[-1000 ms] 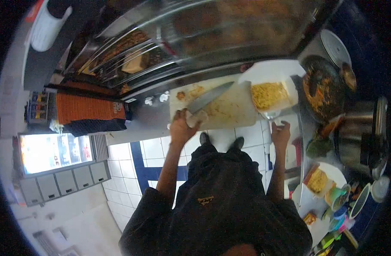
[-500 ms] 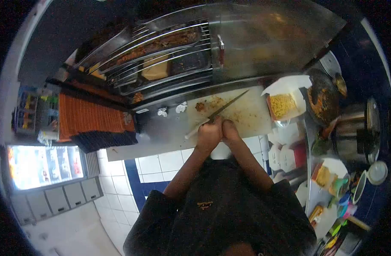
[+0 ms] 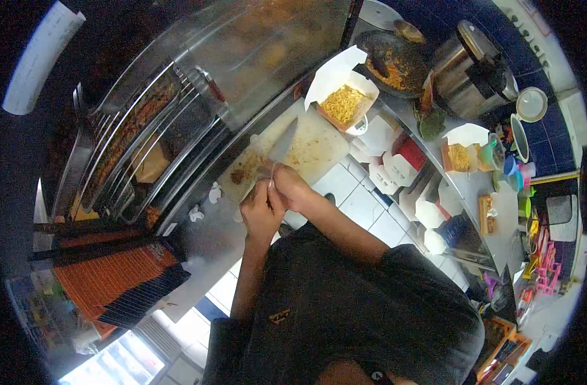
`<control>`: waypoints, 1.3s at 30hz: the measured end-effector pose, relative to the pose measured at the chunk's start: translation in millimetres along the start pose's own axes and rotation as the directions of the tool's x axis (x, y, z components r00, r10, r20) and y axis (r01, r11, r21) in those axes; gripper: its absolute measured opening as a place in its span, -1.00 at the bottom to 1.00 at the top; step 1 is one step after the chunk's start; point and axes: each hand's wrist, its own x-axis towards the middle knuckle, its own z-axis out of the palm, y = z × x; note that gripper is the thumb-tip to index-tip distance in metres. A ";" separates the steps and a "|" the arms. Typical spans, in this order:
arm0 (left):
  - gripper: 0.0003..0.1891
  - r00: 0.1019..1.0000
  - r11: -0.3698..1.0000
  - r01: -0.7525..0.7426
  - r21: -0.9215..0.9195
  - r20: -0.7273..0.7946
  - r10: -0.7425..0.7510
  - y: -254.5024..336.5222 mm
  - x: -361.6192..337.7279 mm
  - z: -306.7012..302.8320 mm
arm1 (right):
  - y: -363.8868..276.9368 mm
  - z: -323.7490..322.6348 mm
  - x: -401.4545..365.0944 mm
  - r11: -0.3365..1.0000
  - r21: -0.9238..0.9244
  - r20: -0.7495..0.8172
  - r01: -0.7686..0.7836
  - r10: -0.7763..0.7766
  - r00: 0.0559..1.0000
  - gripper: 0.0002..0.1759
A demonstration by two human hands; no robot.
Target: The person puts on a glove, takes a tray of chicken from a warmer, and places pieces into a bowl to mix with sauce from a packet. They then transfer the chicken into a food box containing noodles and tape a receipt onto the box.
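Presently my left hand (image 3: 260, 210) and right hand (image 3: 291, 186) are together over the near side of the board (image 3: 328, 146), seemingly touching at the fingertips. Left: partly closed, fingers curled inward. Right: likewise bent, fingers drawn in toward the left. Something pale shows at the fingertips, too small to identify; I cannot tell whether either hand has hold of it.

Knife (image 3: 284, 142): on the board just beyond my hands, blade tip pointing away from me toward the far edge. Its handle end is hidden, so I cannot tell if I touch it. Brown scraps (image 3: 240, 175) lie left of the blade.

Right of the knife, at the board's far corner: box (image 3: 335, 69), lid up, noodles (image 3: 343, 106) inside. Just beyond it, pan (image 3: 405, 61) with food residue; pot (image 3: 463, 80) beside that. Left of the board, near its edge: two crumpled wads (image 3: 214, 192).
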 end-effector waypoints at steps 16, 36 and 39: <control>-0.87 0.966 0.941 -0.249 0.228 0.129 0.224 10.3 -27.1 -75.2 | 20.9 46.4 -2.5 0.948 -0.208 0.293 -0.243 0.297 0.909 -0.15; -0.72 0.926 0.915 -0.295 0.276 -0.155 0.345 14.2 -17.4 -162.2 | 34.9 228.0 2.0 0.915 -0.399 0.434 -0.059 0.245 0.867 0.12; -0.76 0.917 0.902 -0.292 0.318 -0.175 0.358 22.0 -13.4 -174.8 | 26.7 253.7 1.2 0.736 -0.483 0.573 0.474 -0.144 0.807 -0.27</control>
